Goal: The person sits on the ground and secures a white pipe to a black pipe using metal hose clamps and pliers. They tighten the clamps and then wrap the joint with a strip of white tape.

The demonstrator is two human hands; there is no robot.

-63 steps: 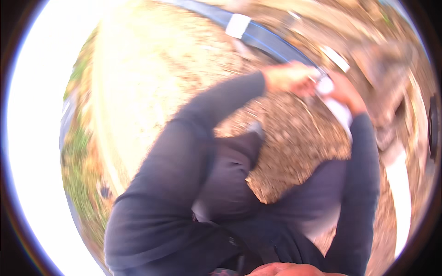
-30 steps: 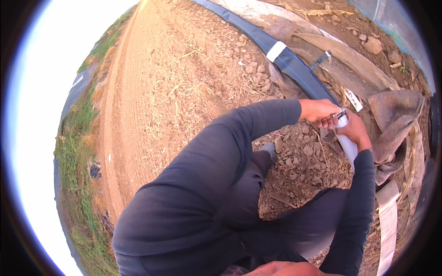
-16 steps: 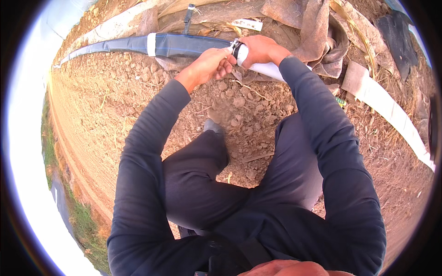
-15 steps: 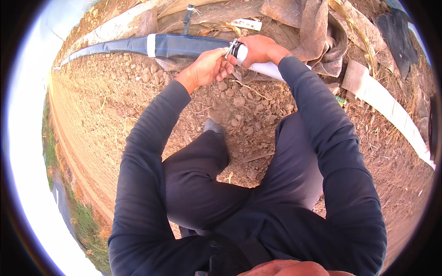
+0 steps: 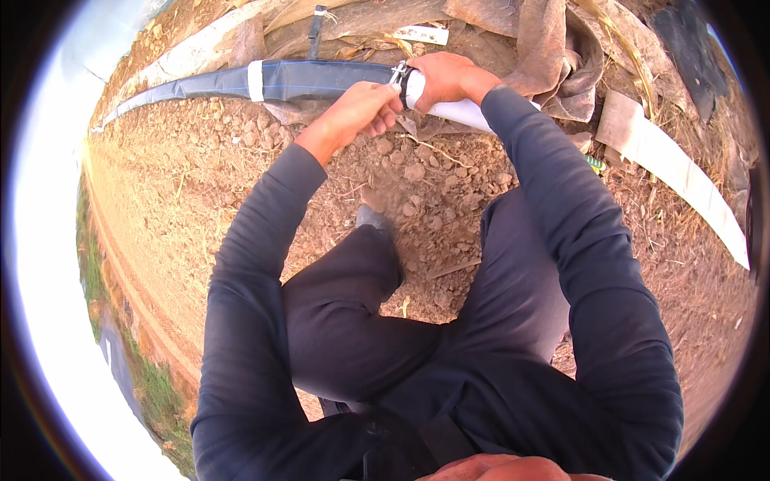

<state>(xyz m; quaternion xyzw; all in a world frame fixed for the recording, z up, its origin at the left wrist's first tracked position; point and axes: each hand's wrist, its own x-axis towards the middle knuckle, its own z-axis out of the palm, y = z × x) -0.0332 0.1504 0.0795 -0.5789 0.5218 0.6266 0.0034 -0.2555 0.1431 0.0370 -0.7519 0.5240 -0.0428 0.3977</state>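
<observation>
A dark blue flat hose (image 5: 309,80) runs in from the left and meets a white pipe (image 5: 461,115). At the joint sits a metal hose clamp (image 5: 399,73) with a dark band. My left hand (image 5: 361,111) is closed at the clamp's near side, thumb and forefinger pinching at its screw end; the fingertips are partly hidden. Around the white pipe, just right of the clamp, my right hand (image 5: 447,78) is wrapped, its thumb on the near side. A white band (image 5: 255,81) circles the hose farther left.
Crumpled brown fabric sheeting (image 5: 539,56) lies behind and right of the pipe. A small dark fitting (image 5: 315,32) stands up behind the hose. A pale flat strip (image 5: 674,164) stretches along the ground at right. Clods of dry soil (image 5: 421,172) cover the ground before me.
My left hand has turned slightly and its fingers have curled in more at the clamp. My right hand stays on the pipe. The view has shifted a little.
</observation>
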